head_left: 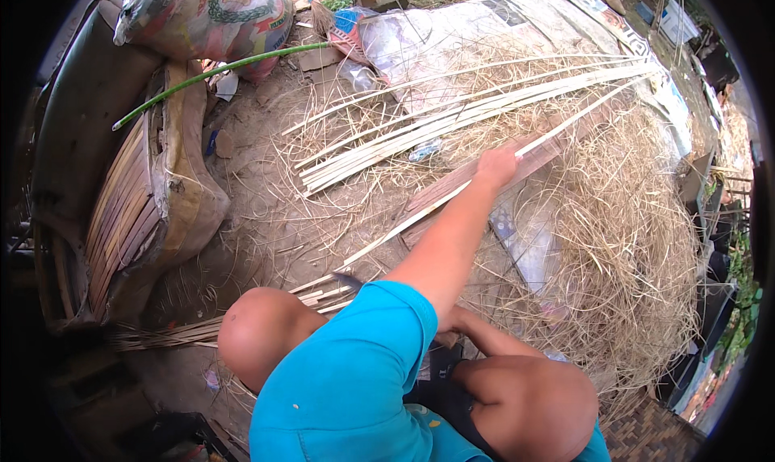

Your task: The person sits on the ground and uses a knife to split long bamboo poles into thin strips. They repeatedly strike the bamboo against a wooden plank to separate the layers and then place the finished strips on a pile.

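Observation:
My left hand reaches forward, its fingers closed around a long, pale split strip, likely bamboo or cane. The strip runs from the far right, through the hand, down toward my left knee. Beneath it lies a flat brown wooden board. My right hand is low between my knees, mostly covered by my left arm, so its fingers and anything in them are hidden. A dark, curved blade-like piece pokes out beside my blue left sleeve. A bundle of similar pale strips lies on the ground beyond the board.
A big heap of thin, straw-coloured shavings spreads on the right. More strips lie by my left knee. At left stand a worn slatted wooden piece, a stuffed sack and a green stalk. Pale sheeting covers the far ground.

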Action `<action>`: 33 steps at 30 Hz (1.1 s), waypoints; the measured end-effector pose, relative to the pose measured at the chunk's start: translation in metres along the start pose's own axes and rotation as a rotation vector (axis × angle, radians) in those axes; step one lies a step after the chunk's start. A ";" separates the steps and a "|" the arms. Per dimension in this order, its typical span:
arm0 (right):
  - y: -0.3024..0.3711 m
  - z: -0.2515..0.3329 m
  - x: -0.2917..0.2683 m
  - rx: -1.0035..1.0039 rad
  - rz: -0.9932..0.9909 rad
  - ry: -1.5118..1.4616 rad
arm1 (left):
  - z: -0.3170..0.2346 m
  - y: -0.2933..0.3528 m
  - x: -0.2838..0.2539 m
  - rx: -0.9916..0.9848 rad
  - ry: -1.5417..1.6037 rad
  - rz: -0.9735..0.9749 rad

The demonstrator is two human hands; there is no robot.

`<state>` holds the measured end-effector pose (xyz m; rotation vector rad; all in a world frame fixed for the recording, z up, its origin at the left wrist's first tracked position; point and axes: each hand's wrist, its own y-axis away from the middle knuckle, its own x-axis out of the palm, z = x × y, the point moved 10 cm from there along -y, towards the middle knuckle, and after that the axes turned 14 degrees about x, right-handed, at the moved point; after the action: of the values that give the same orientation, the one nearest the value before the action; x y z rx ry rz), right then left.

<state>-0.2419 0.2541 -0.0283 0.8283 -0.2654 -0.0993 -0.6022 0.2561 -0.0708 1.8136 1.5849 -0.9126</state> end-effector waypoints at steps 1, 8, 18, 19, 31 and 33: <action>0.003 -0.005 0.018 0.079 0.133 0.101 | 0.003 0.005 -0.004 -0.003 0.011 -0.018; -0.016 -0.051 -0.055 -0.067 -0.163 -0.760 | 0.035 0.025 -0.061 0.053 -0.155 0.390; 0.053 -0.130 -0.126 -0.260 -0.785 -0.945 | 0.189 0.164 -0.411 -0.170 -0.565 0.014; 0.055 -0.140 -0.121 -0.250 -0.800 -0.979 | 0.195 0.187 -0.419 -0.216 -0.559 0.001; 0.068 -0.262 -0.082 -0.080 -1.251 -0.518 | 0.256 0.334 -0.406 -0.730 -0.159 0.193; 0.072 -0.279 -0.073 -0.052 -1.289 -0.487 | 0.254 0.336 -0.410 -0.685 -0.100 0.089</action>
<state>-0.2373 0.5158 -0.1689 0.8023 -0.1427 -1.5193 -0.3315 -0.2407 0.0891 1.3129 1.4933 -0.3391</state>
